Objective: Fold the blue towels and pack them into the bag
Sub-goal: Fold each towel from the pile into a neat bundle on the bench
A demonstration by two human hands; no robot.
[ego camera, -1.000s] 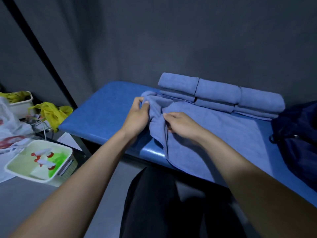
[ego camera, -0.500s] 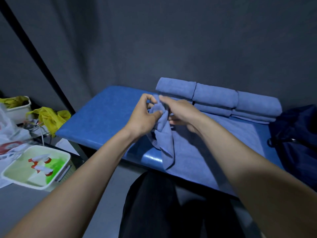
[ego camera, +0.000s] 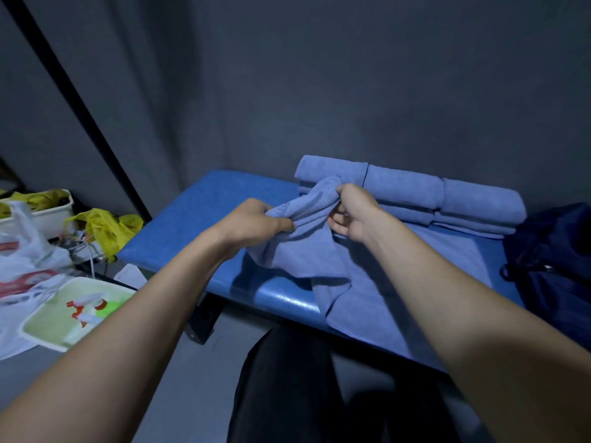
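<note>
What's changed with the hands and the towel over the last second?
Both hands lifted the loose towel off the bench; the left hand and right hand, close together before, now pull its bunched edge apart. The folded towels and dark bag stayed put.

Dim, bluish light throughout. Dark grey curtain (ego camera: pixel 319 75) hangs in soft vertical folds behind a blue padded bench (ego camera: pixel 198 219), whose glossy front edge catches a highlight. Black diagonal pole (ego camera: pixel 80 107) crosses the curtain at left. Grey floor (ego camera: pixel 179 394) below. Left side: white plastic tubs (ego camera: pixel 51 215), yellow bag (ego camera: pixel 105 228), white bag (ego camera: pixel 22 251).
</note>
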